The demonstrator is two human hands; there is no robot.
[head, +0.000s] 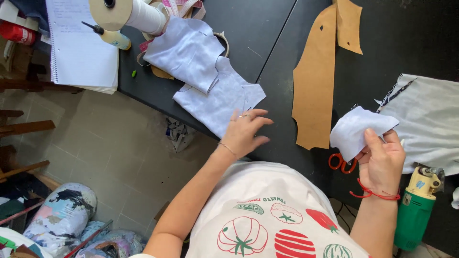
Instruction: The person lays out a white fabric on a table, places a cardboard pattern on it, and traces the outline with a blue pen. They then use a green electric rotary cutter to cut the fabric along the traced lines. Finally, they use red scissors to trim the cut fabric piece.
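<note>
My right hand [381, 160] grips a small cut piece of pale blue-white fabric [356, 129], lifted over the black table's [277, 43] near edge. My left hand [245, 131] rests flat, fingers spread, on the table edge next to a stack of similar pale fabric pieces [210, 79], touching its near corner. Between my hands lies a long brown paper pattern [315, 81]. Red-handled scissors [341, 163] lie partly hidden under the held piece.
A larger pale cloth [428, 119] lies at right, with a green and cream electric cutter [417, 205] at the table edge. A spiral notebook [79, 43], a glue bottle [112, 37] and a thread cone [138, 14] sit at far left. Fabric bundles [62, 215] lie on the tiled floor.
</note>
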